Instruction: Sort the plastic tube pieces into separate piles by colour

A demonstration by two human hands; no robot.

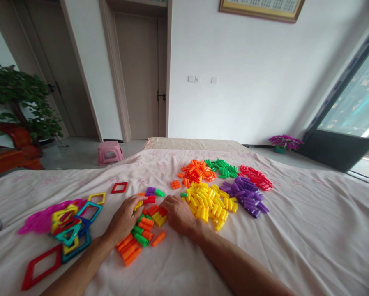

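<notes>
Both my hands rest on a pink bedsheet [295, 230] around a small mixed heap of plastic bullet-shaped blocks [146, 230]. My left hand [124, 218] lies on the heap's left side, fingers curled over a yellow piece [138, 205]. My right hand [180, 213] lies palm down at the heap's right side, its fingers bent onto the blocks. Sorted piles lie beyond: yellow [209, 203], purple [244, 195], orange [197, 170], green [222, 166] and red [257, 176].
Coloured frame-shaped tiles [70, 230] and a magenta piece [39, 220] lie at the left, with a red diamond frame [119, 187] farther back. A pink stool [109, 152], a potted plant [18, 102] and a door [139, 78] stand behind the bed.
</notes>
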